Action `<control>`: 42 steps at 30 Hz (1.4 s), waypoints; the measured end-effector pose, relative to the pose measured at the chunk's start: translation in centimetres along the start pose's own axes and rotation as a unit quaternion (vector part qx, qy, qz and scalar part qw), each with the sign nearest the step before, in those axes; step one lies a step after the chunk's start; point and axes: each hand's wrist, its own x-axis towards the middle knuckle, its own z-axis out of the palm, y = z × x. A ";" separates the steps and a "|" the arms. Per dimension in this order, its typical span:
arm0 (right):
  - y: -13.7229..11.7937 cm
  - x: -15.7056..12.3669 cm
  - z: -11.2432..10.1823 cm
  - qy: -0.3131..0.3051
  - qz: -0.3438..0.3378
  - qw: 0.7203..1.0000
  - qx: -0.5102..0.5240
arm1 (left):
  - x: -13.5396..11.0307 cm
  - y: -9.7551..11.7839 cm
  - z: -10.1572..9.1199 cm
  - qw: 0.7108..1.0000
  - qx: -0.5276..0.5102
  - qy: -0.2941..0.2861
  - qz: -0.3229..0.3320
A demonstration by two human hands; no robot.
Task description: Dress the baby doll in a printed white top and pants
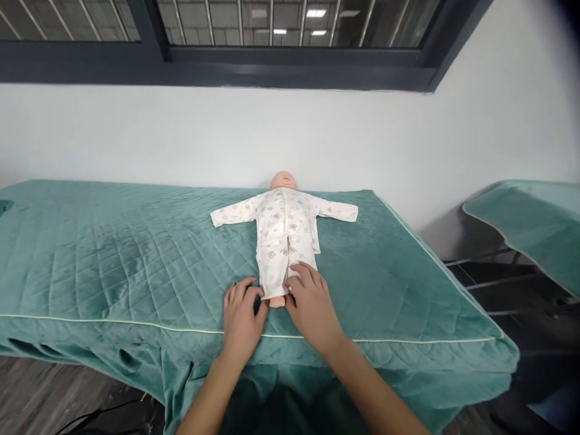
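Observation:
A baby doll (283, 180) lies on its back with its head toward the wall and its arms spread out. It is dressed in a white printed baby shirt (281, 214) and matching baby pants (273, 263). One bare foot (277, 301) shows below a pant leg's cuff. My left hand (242, 311) is at the left edge of that cuff, thumb and forefinger curled in on the fabric. My right hand (313, 305) closes on the cuff's other side, its fingers lying over the other pant leg and hiding that leg's end.
A green quilted cover (149, 254) with pale piping spreads over the bed under the doll. Behind it are a white wall (181, 133) and a dark-framed window (290, 66). Another green-covered surface (534, 217) stands at the right. A black cable (109, 409) lies at lower left.

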 end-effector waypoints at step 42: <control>5.0 -5.2 2.2 0.161 0.145 0.941 0.261 | 1.4 6.3 2.2 0.966 0.091 0.078 0.227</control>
